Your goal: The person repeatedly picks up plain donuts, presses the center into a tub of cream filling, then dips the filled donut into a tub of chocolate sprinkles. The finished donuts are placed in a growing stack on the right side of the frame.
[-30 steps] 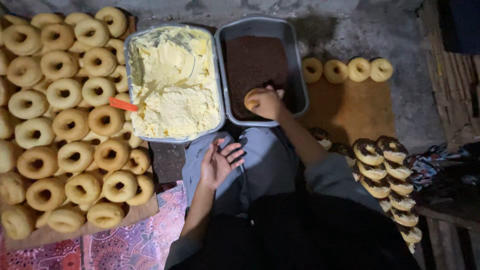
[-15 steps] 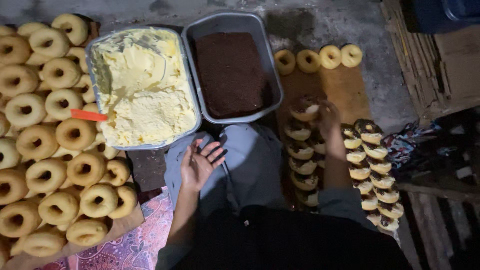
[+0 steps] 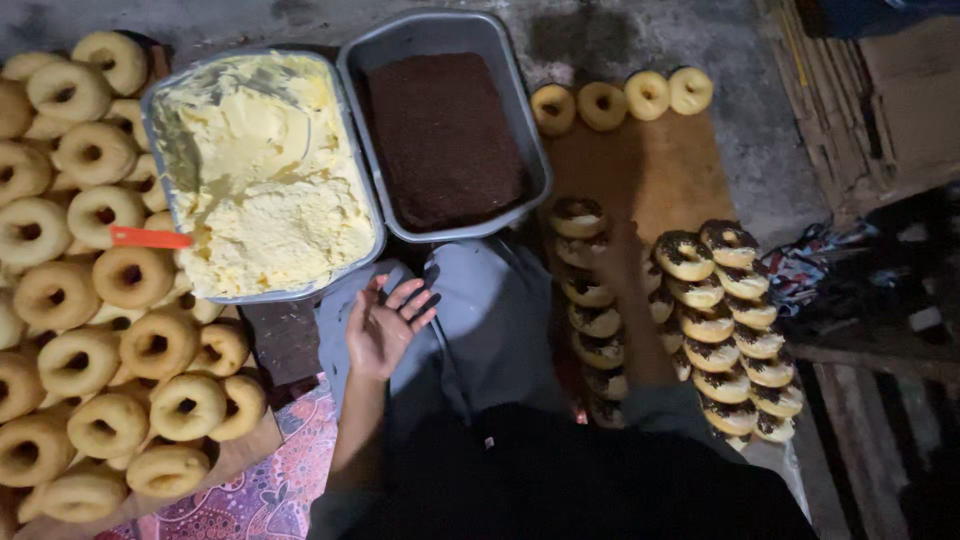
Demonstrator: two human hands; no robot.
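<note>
On the floor, seen from above, largest to smallest:
Plain pile: bare ring doughnuts [image 3: 80, 330] heaped at left on a board, over a patterned cloth [image 3: 260, 495].
Cream tray: metal tray [image 3: 165, 90] of yellow cream w/ an orange-handled tool [image 3: 150, 238] stuck in at its left edge.
Choc tray: grey tray [image 3: 440, 28] of dark sprinkles, touching cream tray's right side.
Topped rows: choc-topped doughnuts [image 3: 725, 330] in 2 rows at right; 4 plain ones [image 3: 620, 98] beyond on brown board.
Left hand [image 3: 385, 325]: on lap below the trays, palm up, fingers spread, grip wide & empty.
Right hand [image 3: 625, 250]: dim, by top of near row [image 3: 590, 290]; grip – can't tell.
</note>
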